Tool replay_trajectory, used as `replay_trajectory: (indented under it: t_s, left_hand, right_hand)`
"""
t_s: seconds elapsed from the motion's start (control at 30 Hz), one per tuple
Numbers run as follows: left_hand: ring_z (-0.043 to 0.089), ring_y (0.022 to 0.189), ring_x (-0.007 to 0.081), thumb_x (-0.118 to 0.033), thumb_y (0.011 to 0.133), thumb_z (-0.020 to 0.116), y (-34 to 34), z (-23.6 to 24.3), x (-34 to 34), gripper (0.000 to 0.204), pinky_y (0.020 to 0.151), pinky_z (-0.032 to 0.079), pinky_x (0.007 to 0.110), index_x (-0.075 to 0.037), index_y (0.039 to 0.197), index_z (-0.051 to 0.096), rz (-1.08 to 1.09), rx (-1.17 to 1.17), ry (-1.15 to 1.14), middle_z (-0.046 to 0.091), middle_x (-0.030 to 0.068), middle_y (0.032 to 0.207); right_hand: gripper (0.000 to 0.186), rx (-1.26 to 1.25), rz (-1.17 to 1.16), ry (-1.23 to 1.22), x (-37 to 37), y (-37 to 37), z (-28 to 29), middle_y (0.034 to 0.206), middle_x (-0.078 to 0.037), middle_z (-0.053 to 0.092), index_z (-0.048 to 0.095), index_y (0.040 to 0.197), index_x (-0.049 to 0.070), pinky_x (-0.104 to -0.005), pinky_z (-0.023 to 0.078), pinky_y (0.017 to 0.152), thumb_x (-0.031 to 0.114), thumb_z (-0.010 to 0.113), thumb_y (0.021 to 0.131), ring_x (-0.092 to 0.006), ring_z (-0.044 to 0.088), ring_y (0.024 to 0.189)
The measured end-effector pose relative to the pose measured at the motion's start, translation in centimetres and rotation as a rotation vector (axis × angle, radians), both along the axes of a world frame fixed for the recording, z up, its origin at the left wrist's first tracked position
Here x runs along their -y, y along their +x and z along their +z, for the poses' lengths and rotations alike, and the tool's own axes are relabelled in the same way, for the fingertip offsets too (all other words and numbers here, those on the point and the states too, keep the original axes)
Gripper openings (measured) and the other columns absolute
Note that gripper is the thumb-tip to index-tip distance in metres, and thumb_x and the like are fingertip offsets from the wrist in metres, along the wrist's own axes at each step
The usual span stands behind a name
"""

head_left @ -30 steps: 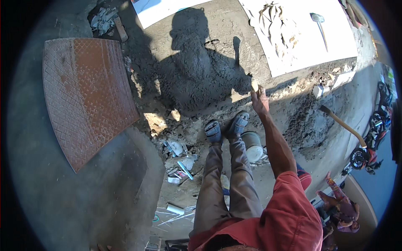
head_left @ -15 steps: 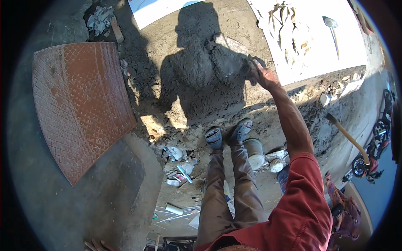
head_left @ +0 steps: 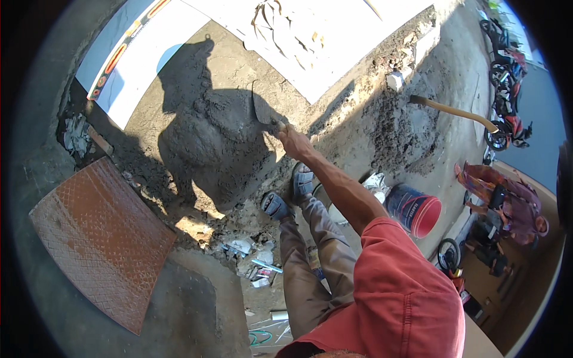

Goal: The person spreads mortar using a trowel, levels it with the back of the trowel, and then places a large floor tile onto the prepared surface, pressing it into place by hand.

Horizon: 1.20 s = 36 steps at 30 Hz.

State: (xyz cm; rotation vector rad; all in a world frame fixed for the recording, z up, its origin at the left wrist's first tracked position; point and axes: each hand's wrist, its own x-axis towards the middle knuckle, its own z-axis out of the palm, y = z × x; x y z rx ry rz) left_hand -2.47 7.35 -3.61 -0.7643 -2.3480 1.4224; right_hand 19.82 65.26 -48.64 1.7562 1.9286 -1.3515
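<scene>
My right hand (head_left: 294,142) is closed around the handle of a trowel (head_left: 261,106), out in front of my feet. The trowel's dark blade points away from me, at the right side of a heap of wet grey mortar (head_left: 221,122). My shadow covers much of the heap. Beyond the trowel lies a large white slab (head_left: 310,83) with dried mortar smears on it. Another white slab (head_left: 170,39) lies at the far left, with a long level-like bar (head_left: 113,64) along it. My left hand is out of view.
A brown textured tile (head_left: 104,241) leans or lies at left. Rubble and scraps (head_left: 253,256) are beside my feet. To the right are a dark bucket with a red inside (head_left: 412,209), a wooden-handled digging tool (head_left: 456,111), motorbikes (head_left: 504,113) and people (head_left: 507,203).
My view has swung right, so the scene has shifted left. My right hand, its fingers stretched out before, now grips the trowel handle. My left fingers have left the lower left edge.
</scene>
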Motion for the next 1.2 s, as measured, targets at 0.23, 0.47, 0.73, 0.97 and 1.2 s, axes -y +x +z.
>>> replay_trajectory:
  t_s: [0.23,0.47,0.73,0.97,1.2]
  left_hand:
    - [0.031,0.135,0.0409,-0.038,0.09,0.054,-0.3,-0.3,-0.5,0.036,0.1,0.014,0.074,-0.013,0.115,0.059,0.086,0.009,-0.081,0.042,0.0141,0.143]
    - [0.031,0.135,0.0391,-0.04,0.091,0.052,-0.9,-1.9,0.9,0.038,0.1,0.018,0.074,-0.016,0.119,0.061,0.248,0.287,1.135,0.039,0.0099,0.145]
    - [0.03,0.136,0.0393,-0.039,0.091,0.05,-0.5,-1.2,1.4,0.038,0.1,0.018,0.073,-0.016,0.12,0.061,0.237,0.294,1.215,0.041,0.0093,0.144]
    - [0.027,0.137,0.0402,-0.041,0.092,0.048,-0.3,-2.1,0.5,0.041,0.102,0.013,0.073,-0.016,0.122,0.06,0.267,0.298,1.159,0.04,0.0105,0.145]
    - [0.024,0.138,0.0398,-0.041,0.093,0.045,-0.5,-1.3,0.5,0.042,0.103,0.012,0.072,-0.016,0.124,0.059,0.291,0.293,1.138,0.038,0.0106,0.146]
  right_hand:
    - [0.035,-0.05,0.31,0.253,5.0,-1.7,-1.5,0.076,-0.024,0.059,0.036,0.12,0.005,-0.0526,0.048,0.061,0.03,0.04,0.096,-0.044,0.061,0.071]
    - [0.046,0.192,0.074,0.237,-3.1,1.4,-3.7,0.104,-0.025,0.063,0.048,0.123,0.004,-0.051,0.046,0.084,0.038,0.041,0.094,-0.0436,0.06,0.097]
    - [0.048,-0.066,-0.237,-0.045,7.9,5.1,-0.4,0.093,-0.025,0.061,0.042,0.121,0.002,-0.0486,0.047,0.071,0.043,0.042,0.094,-0.0396,0.063,0.082]
    - [0.06,-0.341,-0.76,-0.18,2.2,2.7,-0.8,0.068,-0.009,0.054,0.033,0.139,0.011,-0.0323,0.041,0.042,0.049,0.044,0.095,-0.0163,0.051,0.05]
    - [0.059,-0.033,-0.071,0.096,2.6,1.4,-1.4,0.112,-0.026,0.061,0.032,0.14,0.007,-0.0486,0.045,0.089,0.044,0.037,0.095,-0.0423,0.056,0.108]
